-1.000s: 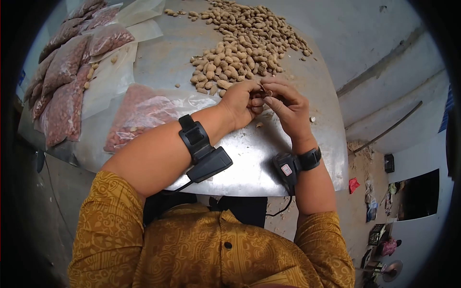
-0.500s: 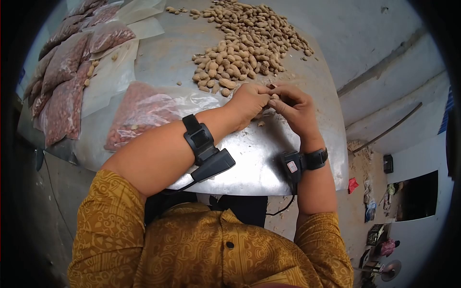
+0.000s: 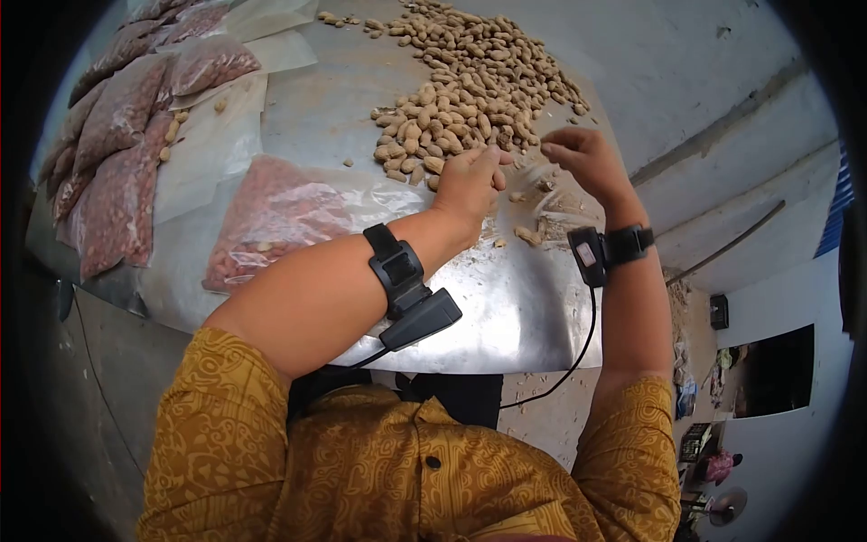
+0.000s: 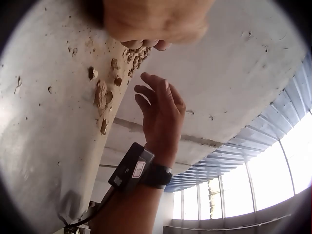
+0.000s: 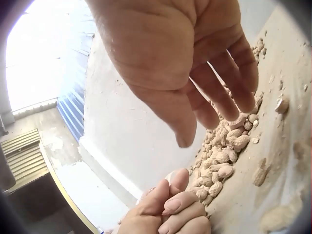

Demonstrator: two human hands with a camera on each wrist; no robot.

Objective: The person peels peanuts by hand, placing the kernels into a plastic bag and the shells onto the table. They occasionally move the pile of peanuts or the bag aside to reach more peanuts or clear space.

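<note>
- While the right hand (image 3: 591,163) is relaxed and wide, its fingers slightly bent and gaps between them, nothing shows in its grip.
- The left hand (image 3: 468,190) is closed, thumb tip by forefinger and the other fingers curled; whether anything sits inside, I cannot tell.
- Rough, tan, waisted peanuts (image 3: 479,81), far too many to count, lie heaped on the smooth, shiny metal table (image 3: 506,307), the heap's near edge by the left hand.
- Brittle, curved shell scraps (image 3: 528,235), several of them, are scattered near the right hand.
- One clear, wrinkled plastic bag (image 3: 271,221) lies flat, partly filled with reddish-pink kernels.
- At least six plump packed bags (image 3: 122,117), holding similar kernels, are piled to the left.
- Flat, translucent plastic (image 3: 212,144) spreads beside them, with a few whole pods (image 3: 219,106) around it.
</note>
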